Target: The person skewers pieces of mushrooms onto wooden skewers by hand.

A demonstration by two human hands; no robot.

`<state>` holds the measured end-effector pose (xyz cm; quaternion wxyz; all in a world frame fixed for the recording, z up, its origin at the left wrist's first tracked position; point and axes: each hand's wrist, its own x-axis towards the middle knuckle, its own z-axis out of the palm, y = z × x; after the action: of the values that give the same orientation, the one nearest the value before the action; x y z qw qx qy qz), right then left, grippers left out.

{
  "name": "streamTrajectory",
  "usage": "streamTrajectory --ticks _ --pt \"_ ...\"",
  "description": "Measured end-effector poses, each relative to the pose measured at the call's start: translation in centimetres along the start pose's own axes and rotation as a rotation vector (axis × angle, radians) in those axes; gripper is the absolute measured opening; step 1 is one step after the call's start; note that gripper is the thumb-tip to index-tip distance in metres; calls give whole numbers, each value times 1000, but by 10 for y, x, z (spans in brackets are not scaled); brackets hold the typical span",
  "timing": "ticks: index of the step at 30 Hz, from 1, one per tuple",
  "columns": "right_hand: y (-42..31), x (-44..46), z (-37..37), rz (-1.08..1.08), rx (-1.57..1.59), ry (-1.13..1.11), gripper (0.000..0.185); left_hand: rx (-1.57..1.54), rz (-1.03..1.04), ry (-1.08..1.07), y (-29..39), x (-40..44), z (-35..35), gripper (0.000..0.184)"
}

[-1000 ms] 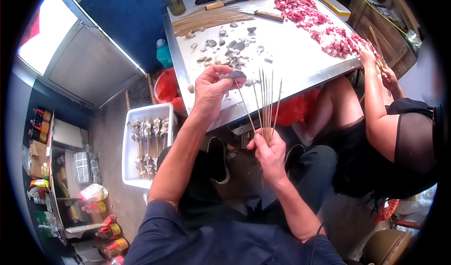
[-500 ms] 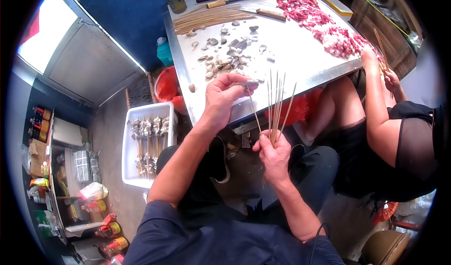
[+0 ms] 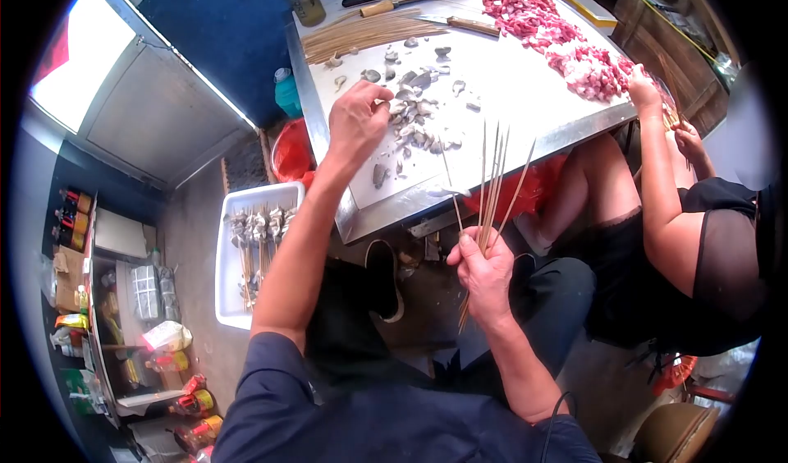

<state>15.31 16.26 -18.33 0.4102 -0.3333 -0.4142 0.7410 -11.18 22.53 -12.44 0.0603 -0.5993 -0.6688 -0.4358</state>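
Observation:
My right hand (image 3: 486,270) is closed round a bundle of thin wooden skewers (image 3: 494,171), points up, above my lap by the table's near edge. One skewer leans apart to the left and carries a pale mushroom piece (image 3: 447,191) partway down. My left hand (image 3: 359,122) is over the left part of the table, its fingers curled together at the edge of a pile of grey-white mushroom pieces (image 3: 419,114). Whatever its fingertips hold, if anything, is hidden.
On the white table (image 3: 476,147) are loose skewers (image 3: 361,40), a knife (image 3: 472,25) and chopped red meat (image 3: 533,20). Filled skewers (image 3: 261,229) lie in a white tray (image 3: 234,311) on the floor. At right sits another person (image 3: 669,208), hands by the meat.
My left hand has left the skewer and moved up and left to the mushroom pile. A mushroom piece now sits on that skewer. My right hand has shifted slightly right.

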Motion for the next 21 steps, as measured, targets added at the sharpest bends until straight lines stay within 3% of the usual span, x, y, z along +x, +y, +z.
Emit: streamTrajectory --ticks 2,4,10,13,14,18,20,21 --pt "1 1 -2 0 5 -6 6 54 27 -18 -17 12 3 15" --pt "-3 -1 -2 14 8 -2 6 -17 -118 -282 -23 20 4 17" --pt "-5 -2 -1 35 15 -15 6 -81 -195 -513 -16 30 -8 21" --pt "-2 -3 -1 38 5 -24 6 -66 -120 -470 -14 24 -11 18" --pt "-1 -2 -2 44 -7 -23 6 -32 -5 -387 -12 21 -12 14" --pt "-2 -3 -2 40 14 -30 6 -115 -66 -270 -5 2 -15 12" --pt "-3 -6 1 57 17 -40 6 -687 -374 -173 4 -13 -9 12" --pt "-2 -5 2 61 16 -44 6 -789 -353 -128 10 -21 -6 13"
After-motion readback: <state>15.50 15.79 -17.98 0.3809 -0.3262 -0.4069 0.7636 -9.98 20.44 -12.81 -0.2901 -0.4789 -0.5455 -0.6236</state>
